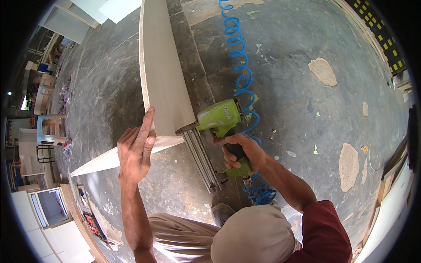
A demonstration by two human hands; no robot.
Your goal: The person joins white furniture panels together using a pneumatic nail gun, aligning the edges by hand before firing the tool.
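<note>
A long pale board [164, 70] stands on edge and runs away from me. At its near end a second pale board [107, 160] meets it at a corner and reaches off to the left. My left hand [136, 153] is closed around this corner, index finger stretched along the long board's edge. In my right hand [243, 153] is the grip of a green pneumatic nail gun [218, 116]. Its nose touches or nearly touches the boards' right end, and its metal magazine slants down toward me. Whether the trigger is pressed is hard to see.
A coiled blue air hose [235, 41] trails from the gun across the worn concrete floor [298, 109]. Plastic stool [51, 130] and white cabinet parts [48, 236] stand left, near an open toolbox [95, 226]. More panels [386, 206] lean at right.
</note>
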